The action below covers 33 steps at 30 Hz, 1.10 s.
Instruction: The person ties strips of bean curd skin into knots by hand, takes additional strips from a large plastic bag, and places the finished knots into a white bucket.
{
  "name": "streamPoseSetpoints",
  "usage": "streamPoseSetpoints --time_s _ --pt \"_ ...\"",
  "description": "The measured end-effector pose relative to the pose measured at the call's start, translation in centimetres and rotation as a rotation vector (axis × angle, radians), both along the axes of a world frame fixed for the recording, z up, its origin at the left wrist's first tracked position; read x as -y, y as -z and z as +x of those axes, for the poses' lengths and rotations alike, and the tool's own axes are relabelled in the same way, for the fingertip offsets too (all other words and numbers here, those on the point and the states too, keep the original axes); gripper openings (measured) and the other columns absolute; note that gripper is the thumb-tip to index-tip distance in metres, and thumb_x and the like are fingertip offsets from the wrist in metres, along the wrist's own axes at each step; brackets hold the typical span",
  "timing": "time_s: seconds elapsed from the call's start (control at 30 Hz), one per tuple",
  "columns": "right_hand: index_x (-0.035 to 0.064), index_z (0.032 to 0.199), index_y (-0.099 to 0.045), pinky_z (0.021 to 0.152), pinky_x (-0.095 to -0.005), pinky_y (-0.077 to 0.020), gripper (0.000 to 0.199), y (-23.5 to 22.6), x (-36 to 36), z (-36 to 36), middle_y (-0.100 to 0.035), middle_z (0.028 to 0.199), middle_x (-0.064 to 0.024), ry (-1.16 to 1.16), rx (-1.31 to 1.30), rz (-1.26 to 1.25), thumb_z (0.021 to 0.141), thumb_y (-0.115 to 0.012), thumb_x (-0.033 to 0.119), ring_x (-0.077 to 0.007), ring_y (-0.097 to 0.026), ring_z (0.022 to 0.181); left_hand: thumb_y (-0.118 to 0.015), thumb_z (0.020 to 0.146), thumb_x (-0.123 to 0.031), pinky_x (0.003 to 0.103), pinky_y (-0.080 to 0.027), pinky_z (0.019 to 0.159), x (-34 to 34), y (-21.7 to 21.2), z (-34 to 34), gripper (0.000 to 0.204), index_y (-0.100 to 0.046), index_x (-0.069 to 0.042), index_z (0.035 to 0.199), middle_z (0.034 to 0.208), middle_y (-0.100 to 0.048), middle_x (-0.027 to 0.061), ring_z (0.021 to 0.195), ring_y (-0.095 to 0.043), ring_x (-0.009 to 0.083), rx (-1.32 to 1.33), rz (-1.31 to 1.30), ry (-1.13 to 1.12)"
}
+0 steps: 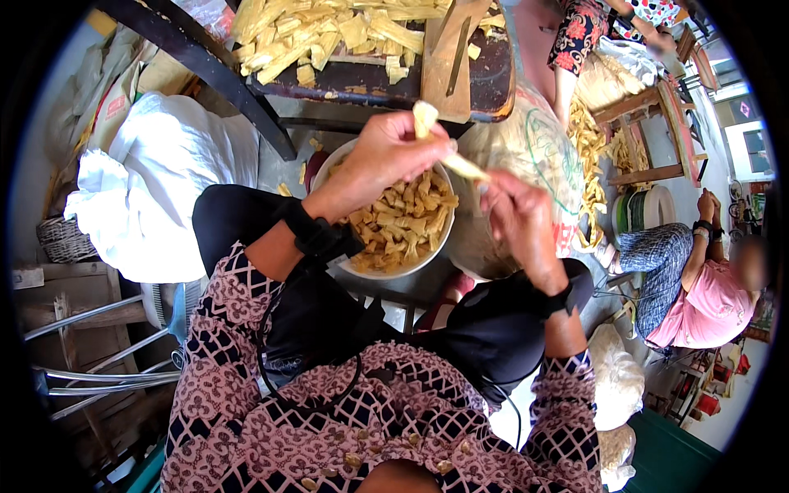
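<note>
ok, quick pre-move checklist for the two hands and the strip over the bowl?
1. Left hand grips the pale strip: ok, the strip's end pokes up above the fingers.
2. Right hand on the strip's other end: ok, fingertips pinch it.
3. White bowl beneath the hands: ok, directly under.
4. Room in the bowl: ok, knotted pieces lie below the rim.
5. More strips on the board: ok, a pile lies there.
6. Knot finished: cannot tell, fingers hide it.
</note>
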State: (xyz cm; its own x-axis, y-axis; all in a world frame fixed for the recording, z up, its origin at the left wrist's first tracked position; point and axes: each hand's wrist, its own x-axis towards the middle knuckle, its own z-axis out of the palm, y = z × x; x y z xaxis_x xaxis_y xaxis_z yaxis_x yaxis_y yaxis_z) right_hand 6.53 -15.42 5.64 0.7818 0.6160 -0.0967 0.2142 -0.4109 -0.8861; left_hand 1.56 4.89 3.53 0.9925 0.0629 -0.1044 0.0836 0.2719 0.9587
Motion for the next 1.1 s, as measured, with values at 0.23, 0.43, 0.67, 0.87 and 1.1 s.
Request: streamPoseSetpoints --time_s 0.23,0.43,0.67,0.87,1.1 --pt "0.0004 0.089 -0.06 0.047 -0.0374 -0.0434 0.013 -3.5 -6.0 10.2 -0.053 0.058 -0.0165 -0.129 0.808 -0.032 0.085 -0.055 0.012 -0.0287 -0.055 0.051 -0.061 0.085 -0.01 0.016 -0.032 0.043 -2.9 -2.9 6.7 0.016 -0.06 0.002 0.096 0.067 -0.053 0.0006 0.052 -0.045 0.0042 0.254 0.1 -0.293" --pt "0.0007 0.081 -0.058 0.056 -0.0455 -0.0428 0.012 0.2 -6.6 12.6 -0.053 0.063 -0.0226 -0.178 0.942 -0.091 0.083 -0.055 0.012 -0.0414 -0.053 0.064 -0.063 0.083 -0.012 0.016 -0.033 0.044 -3.5 0.0 8.7 0.018 -0.06 0.001 0.095 0.066 -0.054 0.0002 0.052 -0.046 0.0043 0.188 0.074 -0.349" --pt "-0.0002 0.086 -0.062 0.041 -0.0205 -0.0386 0.015 1.1 -3.6 8.8 -0.053 0.059 0.0009 0.035 0.282 0.111 0.089 -0.054 0.012 -0.005 -0.047 0.045 -0.061 0.086 -0.023 0.015 -0.031 0.036 -3.5 -1.5 3.9 0.021 -0.061 -0.003 0.086 0.054 -0.05 -0.0021 0.042 -0.043 0.001 0.049 0.534 -0.065" --pt "-0.0025 0.089 -0.062 0.045 -0.0186 -0.0431 0.017 -2.6 -4.9 3.6 -0.062 0.069 -0.0035 0.128 0.178 0.348 0.09 -0.054 0.013 -0.0064 -0.056 0.051 -0.048 0.089 -0.048 0.019 -0.041 0.042 -0.6 -0.2 1.7 0.051 -0.061 -0.002 0.073 0.056 -0.056 0.003 0.044 -0.05 0.0071 -0.15 0.314 0.179" --pt "-0.0037 0.091 -0.061 0.051 -0.0214 -0.0481 0.015 -3.8 -7.3 -0.4 -0.064 0.071 -0.0075 0.096 0.237 0.498 0.089 -0.054 0.009 -0.0096 -0.062 0.06 -0.048 0.091 -0.039 0.027 -0.048 0.079 2.2 0.4 1.7 0.039 -0.055 -0.002 0.101 0.101 -0.058 0.0064 0.092 -0.057 0.014 -0.069 -0.656 0.236"
